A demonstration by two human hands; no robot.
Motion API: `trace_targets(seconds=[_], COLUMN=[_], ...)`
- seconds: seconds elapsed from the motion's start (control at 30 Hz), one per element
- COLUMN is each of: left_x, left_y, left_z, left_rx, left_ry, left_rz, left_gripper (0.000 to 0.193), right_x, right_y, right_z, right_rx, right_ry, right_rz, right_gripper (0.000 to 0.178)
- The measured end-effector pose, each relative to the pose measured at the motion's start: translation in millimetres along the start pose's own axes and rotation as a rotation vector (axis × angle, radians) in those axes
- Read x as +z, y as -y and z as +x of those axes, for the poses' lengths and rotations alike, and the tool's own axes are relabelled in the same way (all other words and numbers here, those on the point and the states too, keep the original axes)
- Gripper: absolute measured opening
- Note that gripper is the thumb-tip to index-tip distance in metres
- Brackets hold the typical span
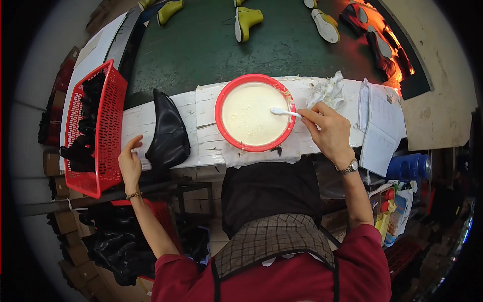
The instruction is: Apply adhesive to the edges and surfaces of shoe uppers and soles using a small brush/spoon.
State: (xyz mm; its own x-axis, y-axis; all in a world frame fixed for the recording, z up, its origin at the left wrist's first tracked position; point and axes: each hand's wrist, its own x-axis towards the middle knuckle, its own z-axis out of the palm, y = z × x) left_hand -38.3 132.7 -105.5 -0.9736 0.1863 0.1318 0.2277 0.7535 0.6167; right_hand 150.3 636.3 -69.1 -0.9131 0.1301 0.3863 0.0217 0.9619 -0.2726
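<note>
My right hand (pixel 329 132) pinches the handle of a small white brush (pixel 289 112), like a toothbrush. Its head is over the cream-coloured liquid (pixel 246 118) in a round red bowl (pixel 220 116), with the handle crossing the rim on the right. Whether the head dips into the liquid I cannot tell. A black leather boot upper (pixel 169 133) lies on the white bench to the left of the bowl. Just left of it, my left hand (pixel 131 163) is open and holds nothing, its fingers stretched and apart.
A red plastic basket (pixel 108 133) with black pieces stands at the left. Beyond the white bench (pixel 209 110), a green belt (pixel 201 50) carries yellow boots (pixel 247 21) and dark boots (pixel 380 53). Crumpled cloth (pixel 328 93), papers (pixel 381 131) and a blue bottle (pixel 408 167) are at right.
</note>
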Motion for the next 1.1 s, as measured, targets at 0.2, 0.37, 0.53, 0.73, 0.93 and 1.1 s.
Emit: trace_targets(seconds=[0.2, 0.37, 0.53, 0.73, 0.93, 1.1], left_x=[71, 99, 84, 115, 75, 32], left_y=[-49, -62, -50, -72, -93, -141], left_z=[11, 22, 32, 33, 38, 7], left_rx=[-0.003, -0.004, 0.065, -0.162, -0.139, -0.120], left_ry=[-0.023, -0.036, -0.190, -0.167, -0.170, 0.162], left_rz=[0.112, 0.383, 0.102, 0.394, 0.070, -0.512], left_gripper=[0.095, 0.113, 0.107, 0.129, 0.106, 0.042], right_x=[1, -6, -2, 14, 19, 24], right_y=[7, 10, 2, 3, -13, -19], right_z=[-1, -3, -8, -16, -21, -16], right_rx=[-0.043, -0.050, 0.158, 0.213, 0.183, 0.182], right_ry=[0.021, 0.079, 0.086, 0.010, -0.088, -0.128], right_rz=[-0.036, 0.020, 0.160, 0.327, 0.410, 0.483], right_gripper=[0.013, 0.013, 0.015, 0.017, 0.016, 0.018])
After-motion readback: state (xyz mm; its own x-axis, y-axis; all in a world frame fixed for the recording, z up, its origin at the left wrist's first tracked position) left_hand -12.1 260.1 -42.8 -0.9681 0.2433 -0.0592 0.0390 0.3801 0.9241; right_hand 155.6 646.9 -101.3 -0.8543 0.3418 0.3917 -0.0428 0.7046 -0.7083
